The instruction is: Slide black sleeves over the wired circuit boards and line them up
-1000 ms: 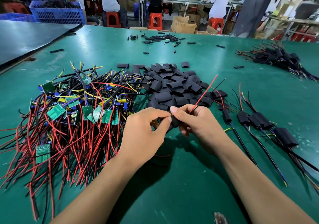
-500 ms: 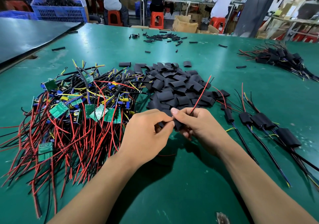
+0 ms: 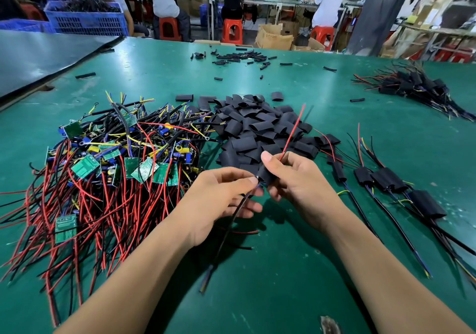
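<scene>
Far left, back: dark sheet [image 3: 38, 55] lying over the edge of the green table [image 3: 283, 295]; blue crate [image 3: 85, 19] behind it.

Left of centre: heap of wired circuit boards [image 3: 108, 169], unsleeved. Green boards tangled with red, black and yellow leads, with the leads fanning toward the near-left edge.

Left hand [image 3: 219, 199]: raised above the table, thumb and forefinger pinching a black cable [image 3: 231, 220] right at the mouth of the black sleeve [image 3: 265, 174]. The cable hangs down from the pinch toward the near edge. Other fingers loosely curled beneath.

Sleeve in work: held between both hands, off the table, in front of the sleeve heap. Board inside is not visible.

Right hand [image 3: 301, 187]: thumb and fingers gripping the sleeve body. A red wire [image 3: 293, 130] exits the sleeve's far end beside the thumb tip and points up and away.

Centre, behind the hands: loose heap of empty sleeves [image 3: 257, 127], flattened, overlapping.

Back centre: scatter of thin tubing pieces [image 3: 239, 58].

Right: sleeved boards [image 3: 386, 179] lying side by side in a row, cables running to the near-right edge.

Far right, back: separate bundle of sleeved units [image 3: 412, 86].
</scene>
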Available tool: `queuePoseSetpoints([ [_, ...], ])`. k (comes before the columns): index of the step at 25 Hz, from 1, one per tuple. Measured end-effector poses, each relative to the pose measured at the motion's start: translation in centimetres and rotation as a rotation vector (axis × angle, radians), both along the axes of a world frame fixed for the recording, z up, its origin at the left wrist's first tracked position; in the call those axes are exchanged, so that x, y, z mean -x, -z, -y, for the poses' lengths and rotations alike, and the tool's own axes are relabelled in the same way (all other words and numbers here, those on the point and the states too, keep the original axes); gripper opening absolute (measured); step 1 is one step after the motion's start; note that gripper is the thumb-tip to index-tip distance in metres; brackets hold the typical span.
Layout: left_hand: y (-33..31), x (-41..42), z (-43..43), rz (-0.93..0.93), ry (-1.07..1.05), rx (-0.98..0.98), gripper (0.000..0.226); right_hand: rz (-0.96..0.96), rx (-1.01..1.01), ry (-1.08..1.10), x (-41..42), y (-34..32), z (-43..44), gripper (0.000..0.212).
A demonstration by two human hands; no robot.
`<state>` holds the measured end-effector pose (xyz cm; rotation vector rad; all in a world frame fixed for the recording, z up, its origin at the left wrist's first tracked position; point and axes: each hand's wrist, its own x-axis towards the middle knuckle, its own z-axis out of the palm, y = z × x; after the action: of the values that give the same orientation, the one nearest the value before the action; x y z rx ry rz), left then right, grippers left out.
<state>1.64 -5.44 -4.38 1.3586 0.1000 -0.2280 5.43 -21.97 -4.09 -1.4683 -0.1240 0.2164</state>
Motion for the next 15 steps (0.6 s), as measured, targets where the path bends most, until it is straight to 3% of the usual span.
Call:
queuePoseSetpoints([
  [9,-0.17,-0.17,0.06,-0.038,-0.034,0.078,0.013,-0.002,-0.176,0.022,-0.09,0.19,-0.45,0.035],
  [15,0.09,0.04,0.16,0.140,-0.074,-0.039,0.018,0.031,-0.181,0.021,0.16,0.25,-0.65,0.017],
])
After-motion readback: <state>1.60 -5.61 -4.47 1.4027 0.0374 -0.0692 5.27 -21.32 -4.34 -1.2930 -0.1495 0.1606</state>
